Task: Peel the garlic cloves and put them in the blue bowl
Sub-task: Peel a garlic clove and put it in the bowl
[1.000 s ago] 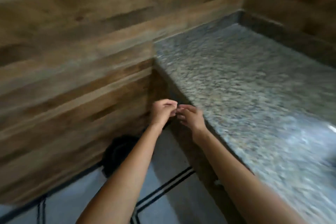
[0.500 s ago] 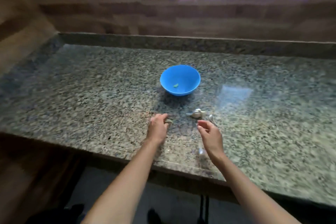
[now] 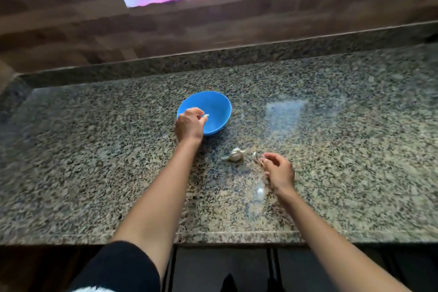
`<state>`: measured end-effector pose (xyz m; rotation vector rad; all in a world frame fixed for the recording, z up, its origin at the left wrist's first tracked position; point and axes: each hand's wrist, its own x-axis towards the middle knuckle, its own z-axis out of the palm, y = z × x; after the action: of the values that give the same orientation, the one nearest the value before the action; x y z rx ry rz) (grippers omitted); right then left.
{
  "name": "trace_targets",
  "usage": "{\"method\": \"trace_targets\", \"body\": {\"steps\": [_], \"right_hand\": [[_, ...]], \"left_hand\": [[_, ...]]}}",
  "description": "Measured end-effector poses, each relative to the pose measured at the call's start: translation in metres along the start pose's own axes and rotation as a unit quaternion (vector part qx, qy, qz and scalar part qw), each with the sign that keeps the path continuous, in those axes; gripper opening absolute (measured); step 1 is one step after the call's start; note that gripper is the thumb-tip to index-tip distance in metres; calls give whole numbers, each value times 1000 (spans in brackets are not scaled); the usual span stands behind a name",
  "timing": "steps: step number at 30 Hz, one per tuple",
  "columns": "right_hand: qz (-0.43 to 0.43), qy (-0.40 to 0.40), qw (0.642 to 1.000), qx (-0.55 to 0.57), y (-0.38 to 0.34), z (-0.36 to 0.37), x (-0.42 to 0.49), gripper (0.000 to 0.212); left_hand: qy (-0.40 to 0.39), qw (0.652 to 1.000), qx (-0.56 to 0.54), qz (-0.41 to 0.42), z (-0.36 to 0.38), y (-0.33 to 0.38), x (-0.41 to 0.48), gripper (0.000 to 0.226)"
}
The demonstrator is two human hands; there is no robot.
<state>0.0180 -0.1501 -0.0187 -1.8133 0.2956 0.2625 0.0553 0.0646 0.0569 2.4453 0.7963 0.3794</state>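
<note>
Granite counter (image 3: 94,149) spreads below a wood-look wall. My left hand (image 3: 189,124), arm stretched forward, pinches a peeled clove (image 3: 205,115) over the blue bowl (image 3: 218,106). Released too near the rim, it could bounce onto the stone. The garlic bulb (image 3: 235,155) lies nearer me. My right hand (image 3: 279,170) curls beside loose skins (image 3: 255,157). Whether it grips one, I cannot tell.

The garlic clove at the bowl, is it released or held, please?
Held: the left hand pinches the clove above the blue bowl, not yet dropped in.
</note>
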Motion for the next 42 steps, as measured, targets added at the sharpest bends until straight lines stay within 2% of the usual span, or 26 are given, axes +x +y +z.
{"method": "trace_targets", "body": {"steps": [2, 3, 5, 7, 9, 11, 14, 16, 17, 18, 19, 20, 21, 23, 24, 26, 27, 30, 32, 35, 38, 42], "right_hand": [[-9, 30, 999, -18, -1, -6, 0, 21], [-13, 38, 999, -29, -1, -9, -1, 20], [-15, 47, 998, -43, -1, -14, -1, 20], [-3, 50, 998, -45, 0, -15, 0, 21], [13, 53, 998, -42, 0, -15, 0, 23], [17, 55, 997, -48, 3, -16, 0, 23], [25, 54, 997, -50, 4, -19, -4, 23], [25, 61, 996, -52, 4, -20, -7, 23], [17, 60, 997, -49, 2, -19, -9, 23], [4, 51, 998, -39, -1, -18, -11, 23], [-7, 33, 999, -20, -5, -17, -13, 23], [-11, 8, 1000, 8, -9, -15, -14, 23], [-7, -18, 999, 39, -13, -13, -14, 22], [14, -47, 994, 94, -19, -10, -15, 23], [24, -55, 992, 111, -21, -10, -16, 23], [33, -66, 991, 115, -21, -10, -17, 22], [24, -68, 993, 92, -20, -10, -17, 22], [-23, -61, 997, -41, -12, -5, -17, 14], [-16, -64, 996, -62, -10, -4, -16, 11], [29, -72, 996, -38, -10, -7, -15, 13], [89, -72, 993, 34, -9, -12, -19, 15], [105, -64, 990, 72, -3, -13, -22, 20]], "left_hand": [[-31, 999, 34, -22, 3, 1, 6, 21], [-22, 1000, 17, 5, 4, 4, 1, 20], [1, 989, -15, 149, 14, 14, -26, 14], [-38, 955, 14, 295, 30, 26, -62, 11], [-103, 926, 91, 352, 52, 32, -85, 18], [-120, 906, 193, 358, 69, 36, -86, 23], [-143, 897, 260, 328, 76, 42, -81, 18], [-155, 907, 231, 315, 74, 41, -86, 18], [-154, 926, 177, 294, 72, 39, -89, 17], [-162, 954, 76, 241, 68, 39, -91, 14], [-187, 967, -65, 158, 65, 39, -96, 11], [-223, 950, -209, 64, 61, 39, -100, 11], [-253, 912, -322, -25, 56, 38, -103, 13], [-283, 845, -429, -148, 53, 34, -108, 15], [-287, 827, -449, -179, 52, 31, -110, 15], [-285, 818, -462, -191, 50, 29, -113, 14], [-277, 827, -453, -182, 50, 26, -114, 14], [-253, 885, -374, -117, 54, 17, -119, 10], [-257, 899, -343, -95, 57, 11, -121, 7], [-264, 890, -354, -115, 61, 6, -123, 5], [-265, 884, -361, -130, 64, 7, -131, 12], [-249, 857, -416, -173, 64, 8, -137, 13]]}}
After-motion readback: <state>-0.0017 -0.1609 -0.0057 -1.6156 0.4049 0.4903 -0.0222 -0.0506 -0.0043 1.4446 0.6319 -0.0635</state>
